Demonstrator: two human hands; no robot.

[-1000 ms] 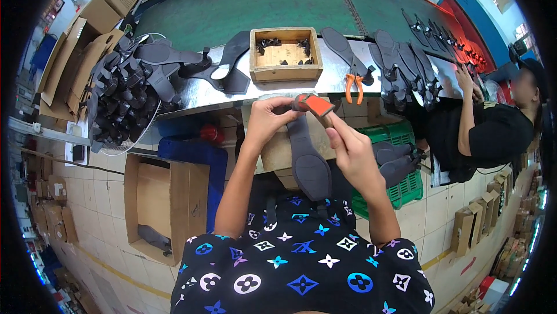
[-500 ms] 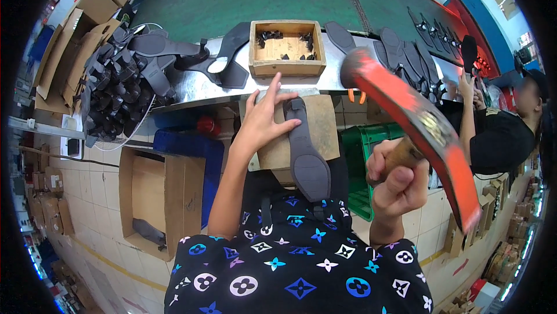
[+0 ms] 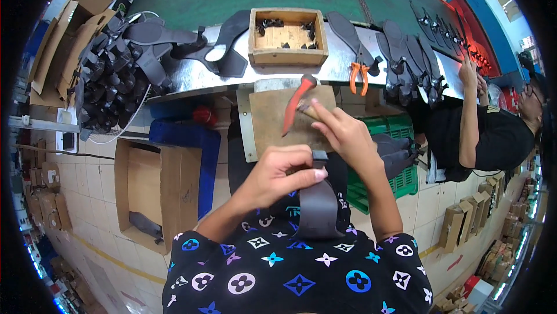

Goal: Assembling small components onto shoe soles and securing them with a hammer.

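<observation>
Grasping a sole (image 3: 319, 212) in the left hand (image 3: 283, 173), with fingers curled around its upper end and thumb pressed against it. Holding it off the board (image 3: 270, 114), just beyond the near edge, toward the body. Gripping a hammer (image 3: 294, 107) by its handle in the right hand (image 3: 351, 137), with fingers closed and the red head over the board's far half; hard to tell whether touching.

Seeming partway through a batch, to judge by the supply: with a heap (image 3: 116, 79) off the left end of the counter (image 3: 194, 85), and with other soles (image 3: 393, 41) along its right part. Impossible to sort finished from unfinished, the one in hand included. Not used up, either: black parts (image 3: 270, 23) toward the corners of the box (image 3: 288, 57), near the counter's front edge. Left unheld at that edge, just right of the box: pliers (image 3: 364, 76).
</observation>
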